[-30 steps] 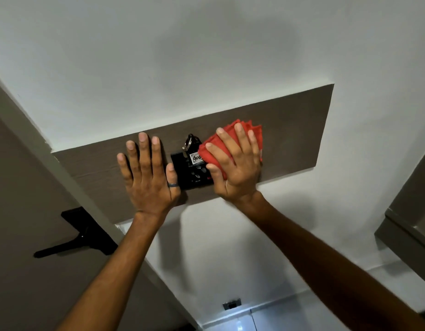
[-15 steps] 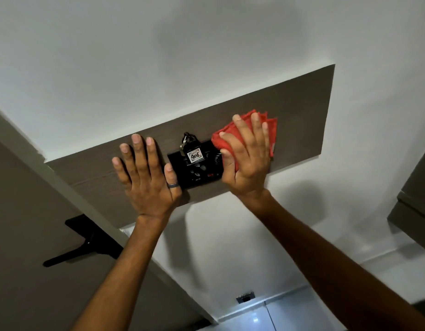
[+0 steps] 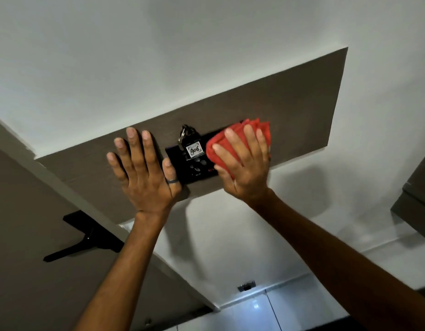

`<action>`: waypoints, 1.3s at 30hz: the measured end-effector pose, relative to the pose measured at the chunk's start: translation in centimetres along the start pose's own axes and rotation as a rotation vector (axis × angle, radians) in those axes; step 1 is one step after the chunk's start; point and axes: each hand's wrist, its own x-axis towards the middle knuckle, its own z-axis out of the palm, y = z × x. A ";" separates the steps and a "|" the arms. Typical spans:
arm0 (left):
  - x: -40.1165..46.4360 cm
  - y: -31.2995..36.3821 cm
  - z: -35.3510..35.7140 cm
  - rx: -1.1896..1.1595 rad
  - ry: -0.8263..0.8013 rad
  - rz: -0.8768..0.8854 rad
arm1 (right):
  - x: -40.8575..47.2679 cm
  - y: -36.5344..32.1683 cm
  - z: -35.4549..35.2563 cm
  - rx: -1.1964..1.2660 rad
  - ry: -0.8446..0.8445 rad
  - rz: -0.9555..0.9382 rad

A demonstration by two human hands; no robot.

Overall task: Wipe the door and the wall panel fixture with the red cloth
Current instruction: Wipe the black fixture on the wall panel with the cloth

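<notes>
So your right hand [image 3: 245,163] has the red cloth [image 3: 240,139] folded into a pad and is pressing it flat-palmed onto the brown wall panel [image 3: 302,96], right at the right edge of the black switch plate [image 3: 194,163], covering a bit of it. Fingers are spread over the cloth rather than bunched round it, which makes sense, you get more wiping surface that way and the pressure keeps it from sliding out. Your left hand [image 3: 142,173] is empty, fingers splayed, laid flat against the panel just left of the plate, thumb touching its edge; looks like it's just there to brace you while you lean in. Heads up on the key tag marked 406 [image 3: 194,150] hanging from the top of the plate, it sits just beside the cloth, so I'd guess a sideways swipe could snag it or knock it out of its slot. The door [image 3: 27,223] with the black lever handle [image 3: 82,242] is off to the left, nothing touching it right now.
</notes>
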 end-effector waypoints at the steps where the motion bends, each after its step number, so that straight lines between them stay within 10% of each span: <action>1: -0.1 0.1 0.0 -0.001 -0.006 0.000 | -1.1 0.0 -0.5 -0.020 -0.018 0.000; 39: 0.0 0.5 -0.5 0.005 -0.024 -0.008 | -4.5 1.5 -0.4 -0.053 0.003 -0.084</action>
